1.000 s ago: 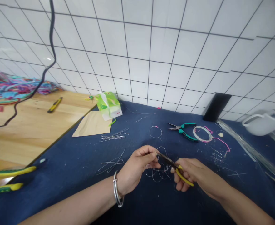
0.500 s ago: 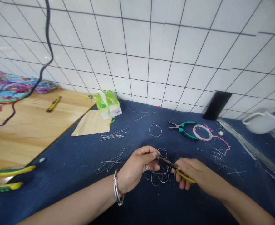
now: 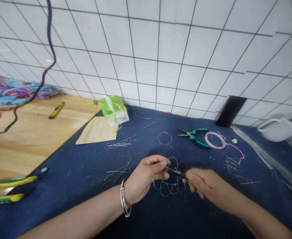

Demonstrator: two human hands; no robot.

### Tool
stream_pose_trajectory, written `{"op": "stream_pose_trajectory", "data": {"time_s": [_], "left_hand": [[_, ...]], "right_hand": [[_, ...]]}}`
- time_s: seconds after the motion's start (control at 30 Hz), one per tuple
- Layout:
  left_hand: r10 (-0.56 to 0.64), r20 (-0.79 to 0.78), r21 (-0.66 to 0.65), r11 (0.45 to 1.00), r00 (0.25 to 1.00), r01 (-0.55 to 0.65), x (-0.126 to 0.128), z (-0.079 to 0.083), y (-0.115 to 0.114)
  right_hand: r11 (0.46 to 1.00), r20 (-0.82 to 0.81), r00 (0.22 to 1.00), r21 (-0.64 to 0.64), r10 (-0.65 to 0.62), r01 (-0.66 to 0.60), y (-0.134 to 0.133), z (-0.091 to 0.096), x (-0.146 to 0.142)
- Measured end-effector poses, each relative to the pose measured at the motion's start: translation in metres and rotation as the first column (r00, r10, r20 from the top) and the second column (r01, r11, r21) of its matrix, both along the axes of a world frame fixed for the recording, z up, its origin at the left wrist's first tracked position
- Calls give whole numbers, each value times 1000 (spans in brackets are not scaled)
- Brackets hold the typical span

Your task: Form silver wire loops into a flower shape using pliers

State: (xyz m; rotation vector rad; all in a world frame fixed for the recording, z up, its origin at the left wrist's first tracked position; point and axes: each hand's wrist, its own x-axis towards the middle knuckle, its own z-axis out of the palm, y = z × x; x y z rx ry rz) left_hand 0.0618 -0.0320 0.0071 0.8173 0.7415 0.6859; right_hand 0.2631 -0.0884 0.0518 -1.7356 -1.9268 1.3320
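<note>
My left hand (image 3: pixel 146 177), with a silver bangle at the wrist, pinches a piece of looped silver wire (image 3: pixel 166 195) between thumb and fingers. Several thin loops hang below the fingertips, some with tiny pinkish beads. My right hand (image 3: pixel 205 184) is closed round a pair of pliers (image 3: pixel 177 172), whose dark jaws point left and reach the wire at my left fingertips. The handles are hidden in my palm. Just beyond my hands lies a single wire ring (image 3: pixel 158 141) with pink beads at its top.
Teal-handled pliers (image 3: pixel 194 134) lie at the right, near a white ring-shaped dish (image 3: pixel 206 141) with pink beads. Bent wires (image 3: pixel 121 144) lie on the blue cloth at left, by brown paper (image 3: pixel 96 131) and a green packet (image 3: pixel 114 109). Yellow-green handles (image 3: pixel 11 182) are at far left.
My right hand has turned, so the yellow handle that showed below it is now hidden. The plier jaws stay at the wire. My left hand has barely moved.
</note>
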Motion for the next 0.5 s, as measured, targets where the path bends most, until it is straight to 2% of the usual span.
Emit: {"op": "stream_pose_trajectory", "data": {"time_s": [0.23,0.33,0.5], "left_hand": [[-19,-10,21,1000,1000,19,0,0,0],[-17,-25,31,999,1000,18,0,0,-1],[47,-72,59,997,996,-43,0,1,0]], "right_hand": [[999,16,1000,33,18,-18,-1,3,-1],[999,-25,1000,-45,-1,0,-2,0,3],[981,-205,973,-181,-110,73,0,-5,8]]}}
